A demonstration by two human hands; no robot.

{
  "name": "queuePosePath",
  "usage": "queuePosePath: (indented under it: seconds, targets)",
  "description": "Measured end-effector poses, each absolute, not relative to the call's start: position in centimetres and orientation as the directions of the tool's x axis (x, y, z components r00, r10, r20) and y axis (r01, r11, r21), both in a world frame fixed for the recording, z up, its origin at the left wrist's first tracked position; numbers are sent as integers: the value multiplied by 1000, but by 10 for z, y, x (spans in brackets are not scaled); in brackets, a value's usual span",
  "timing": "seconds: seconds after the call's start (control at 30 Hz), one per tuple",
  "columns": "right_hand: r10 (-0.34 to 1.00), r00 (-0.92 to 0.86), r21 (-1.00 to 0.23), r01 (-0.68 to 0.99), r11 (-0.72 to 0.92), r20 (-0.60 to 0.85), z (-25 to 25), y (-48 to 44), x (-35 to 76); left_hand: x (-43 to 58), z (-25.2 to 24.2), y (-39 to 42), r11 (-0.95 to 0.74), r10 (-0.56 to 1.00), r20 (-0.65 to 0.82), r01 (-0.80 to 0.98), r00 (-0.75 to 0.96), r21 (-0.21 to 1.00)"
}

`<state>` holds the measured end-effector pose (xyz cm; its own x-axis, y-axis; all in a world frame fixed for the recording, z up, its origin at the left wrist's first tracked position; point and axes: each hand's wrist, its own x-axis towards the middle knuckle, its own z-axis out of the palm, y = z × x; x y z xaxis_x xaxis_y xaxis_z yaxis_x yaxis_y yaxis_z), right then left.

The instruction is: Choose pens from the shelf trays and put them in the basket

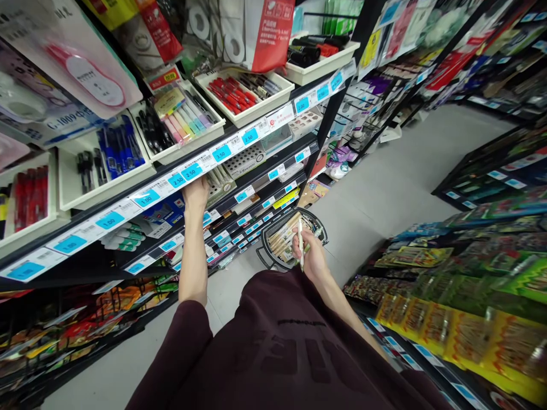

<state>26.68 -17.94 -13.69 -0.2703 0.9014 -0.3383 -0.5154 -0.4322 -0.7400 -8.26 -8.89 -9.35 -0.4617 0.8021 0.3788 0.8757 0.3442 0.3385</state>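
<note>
My left hand (197, 191) reaches under the priced front edge of the upper shelf, into the shelf below. Its fingers are hidden there, beside a pale box with dark round holes (245, 162). Out over the aisle, my right hand (314, 253) is closed around a slim whitish pen (300, 242), held roughly upright. Below that hand a dark basket (264, 242) stands on the floor. It holds several long beige packs (282, 239), partly covered by the hand.
White trays of pens (239, 117) line the upper shelf, with blue price labels (149, 197) along its edge. Lower shelves hold boxed goods. At the right, a rack carries yellow snack packets (465, 341). A grey floor aisle (363, 188) runs between the shelves.
</note>
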Motion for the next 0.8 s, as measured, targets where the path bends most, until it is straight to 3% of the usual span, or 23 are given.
queuePosePath:
  seconds: [0.37, 0.53, 0.6, 0.67, 0.73, 0.8]
  targets:
    - [903, -250, -748, -506, -429, -349, -137, -178, 266, -74, -90, -96, 262, 817, 413, 898, -402, 354]
    - [908, -252, -737, -529, -419, -335, -133, -181, 268, -62, -87, -114, 269, 741, 470, 853, -480, 448]
    - [910, -248, -735, -537, -414, -331, -134, -182, 269, -41, -95, -130, 289, 623, 544, 812, -562, 508]
    - [907, -258, -724, -547, -420, -332, -136, -182, 269, -7, -112, -150, 195, 585, 560, 772, -587, 605]
    - [893, -292, -710, -542, -449, -342, -140, -183, 268, 34, -134, -173, 17, 727, 435, 647, -531, 762]
    - [871, -346, -698, -524, -488, -349, -143, -183, 266, 74, -157, -194, -32, 889, 189, 355, -417, 934]
